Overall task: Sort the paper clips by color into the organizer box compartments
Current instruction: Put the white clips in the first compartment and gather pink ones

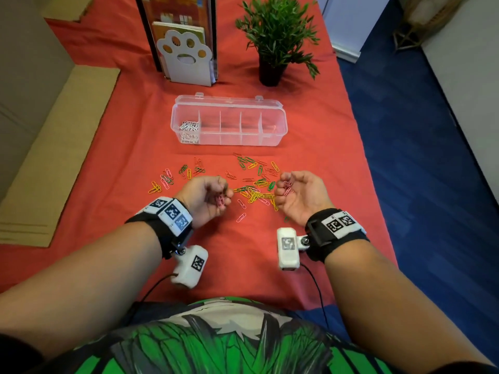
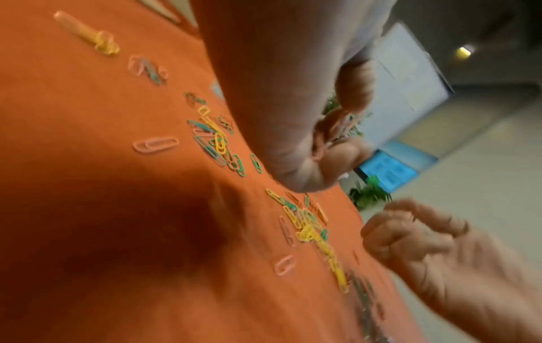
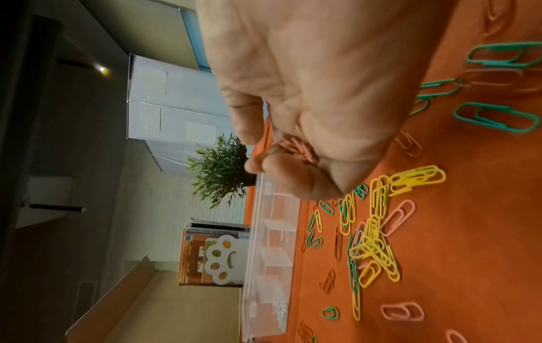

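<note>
A clear organizer box (image 1: 280, 125) stands open on the red cloth, with white clips (image 1: 189, 128) in its leftmost compartment; the other compartments look bare. Loose pink, yellow, green and red paper clips (image 1: 255, 194) lie scattered in front of it. My left hand (image 1: 220, 194) is curled above the cloth and pinches a few pink clips (image 1: 221, 201). My right hand (image 1: 285, 186) is turned palm up and cupped, its curled fingers holding a small bunch of pink clips (image 3: 296, 148). Both hands hover over the pile, a little apart from each other.
A potted plant (image 1: 272, 36) stands at the back right and a book holder with a white paw cutout (image 1: 185, 58) at the back middle. Cardboard sheets (image 1: 62, 147) lie at the left. The table's right edge (image 1: 361, 147) drops to a blue floor.
</note>
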A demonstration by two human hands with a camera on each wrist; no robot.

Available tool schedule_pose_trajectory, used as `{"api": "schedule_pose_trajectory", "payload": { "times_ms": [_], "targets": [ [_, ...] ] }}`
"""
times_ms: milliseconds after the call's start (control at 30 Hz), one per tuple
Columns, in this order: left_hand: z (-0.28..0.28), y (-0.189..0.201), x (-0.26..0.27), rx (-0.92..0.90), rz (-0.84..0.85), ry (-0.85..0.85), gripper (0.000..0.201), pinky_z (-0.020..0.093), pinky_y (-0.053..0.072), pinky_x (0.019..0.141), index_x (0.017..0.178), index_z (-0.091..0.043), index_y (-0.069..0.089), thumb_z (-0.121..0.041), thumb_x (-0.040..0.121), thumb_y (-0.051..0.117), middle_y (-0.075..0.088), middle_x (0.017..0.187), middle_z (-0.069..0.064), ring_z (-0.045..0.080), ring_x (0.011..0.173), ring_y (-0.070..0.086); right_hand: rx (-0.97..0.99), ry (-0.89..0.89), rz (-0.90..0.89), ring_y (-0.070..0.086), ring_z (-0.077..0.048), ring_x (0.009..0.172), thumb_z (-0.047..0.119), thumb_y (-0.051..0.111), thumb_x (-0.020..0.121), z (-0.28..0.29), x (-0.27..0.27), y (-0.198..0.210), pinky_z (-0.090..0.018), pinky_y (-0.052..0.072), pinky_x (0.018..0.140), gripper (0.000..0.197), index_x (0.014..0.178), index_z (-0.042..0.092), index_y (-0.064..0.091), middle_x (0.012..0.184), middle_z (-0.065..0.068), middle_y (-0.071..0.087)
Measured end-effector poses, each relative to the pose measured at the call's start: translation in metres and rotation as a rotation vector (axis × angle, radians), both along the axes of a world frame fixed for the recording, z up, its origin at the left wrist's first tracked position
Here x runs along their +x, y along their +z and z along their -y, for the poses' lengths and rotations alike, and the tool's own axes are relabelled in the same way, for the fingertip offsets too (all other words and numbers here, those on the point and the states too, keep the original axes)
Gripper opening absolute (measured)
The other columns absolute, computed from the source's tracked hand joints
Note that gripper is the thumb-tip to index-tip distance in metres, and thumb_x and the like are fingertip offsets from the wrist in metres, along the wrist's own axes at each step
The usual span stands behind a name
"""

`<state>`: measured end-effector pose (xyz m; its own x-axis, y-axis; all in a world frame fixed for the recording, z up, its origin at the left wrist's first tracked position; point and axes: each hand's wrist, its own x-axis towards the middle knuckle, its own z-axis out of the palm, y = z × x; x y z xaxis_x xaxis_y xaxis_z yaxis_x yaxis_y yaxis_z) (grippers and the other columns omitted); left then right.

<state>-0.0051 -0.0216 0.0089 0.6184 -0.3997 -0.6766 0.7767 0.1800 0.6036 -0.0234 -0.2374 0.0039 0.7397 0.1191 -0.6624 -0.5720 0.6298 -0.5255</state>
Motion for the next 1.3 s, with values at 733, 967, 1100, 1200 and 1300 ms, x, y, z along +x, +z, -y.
{"api": "schedule_pose_trajectory", "payload": {
  "times_ms": [733, 967, 1100, 1200, 1300],
  "targets": [
    [0.026, -0.045, -0.020, 1.187, 1.069, -1.005, 0.025, 0.036, 0.044, 0.084, 0.091, -0.008, 0.066, -0.027, 0.085, 0.052, 0.066, 0.102, 0.018, 0.033, 0.100, 0.059, -1.884, 1.133, 0.352, 0.063, -0.037, 0.103, 0.000, 0.039, 0.086, -0.040, -0.023, -0.013, -0.040, 0.050, 0.078, 0.033, 0.118, -0.001, 0.043, 0.112, -0.018, 0.064],
    [0.017, -0.046, -0.024, 1.187, 1.117, -0.966, 0.023, 0.035, 0.041, 0.091, 0.097, -0.010, 0.062, -0.028, 0.085, 0.055, 0.060, 0.106, 0.014, 0.030, 0.105, 0.055, -1.903, 1.107, 0.399, 0.065, -0.036, 0.099, 0.002, 0.040, 0.086, -0.046, -0.025, -0.013, -0.040, 0.051, 0.076, 0.028, 0.114, 0.002, 0.046, 0.108, -0.016, 0.066],
    [0.020, -0.046, -0.025, 1.202, 1.131, -1.063, 0.024, 0.038, 0.045, 0.091, 0.097, -0.008, 0.061, -0.026, 0.086, 0.050, 0.060, 0.105, 0.014, 0.031, 0.104, 0.057, -1.901, 1.141, 0.397, 0.065, -0.036, 0.101, 0.002, 0.039, 0.086, -0.048, -0.024, -0.015, -0.040, 0.051, 0.078, 0.029, 0.114, 0.002, 0.046, 0.109, -0.016, 0.066],
    [0.020, -0.045, -0.024, 1.195, 1.096, -1.074, 0.024, 0.038, 0.046, 0.091, 0.097, -0.008, 0.062, -0.024, 0.085, 0.050, 0.060, 0.106, 0.016, 0.032, 0.102, 0.058, -1.701, 1.118, 0.265, 0.059, -0.036, 0.109, 0.015, 0.041, 0.091, -0.043, -0.021, -0.012, -0.038, 0.048, 0.085, 0.027, 0.113, 0.001, 0.048, 0.116, -0.020, 0.062],
    [0.018, -0.046, -0.026, 1.166, 1.094, -1.097, 0.021, 0.037, 0.047, 0.087, 0.092, -0.010, 0.064, -0.022, 0.081, 0.050, 0.063, 0.103, 0.016, 0.033, 0.100, 0.059, -1.266, 0.883, 0.108, 0.059, -0.026, 0.082, 0.017, 0.039, 0.092, -0.037, -0.017, -0.005, -0.032, 0.048, 0.070, 0.016, 0.082, 0.013, 0.051, 0.090, -0.014, 0.061]
  ]
}}
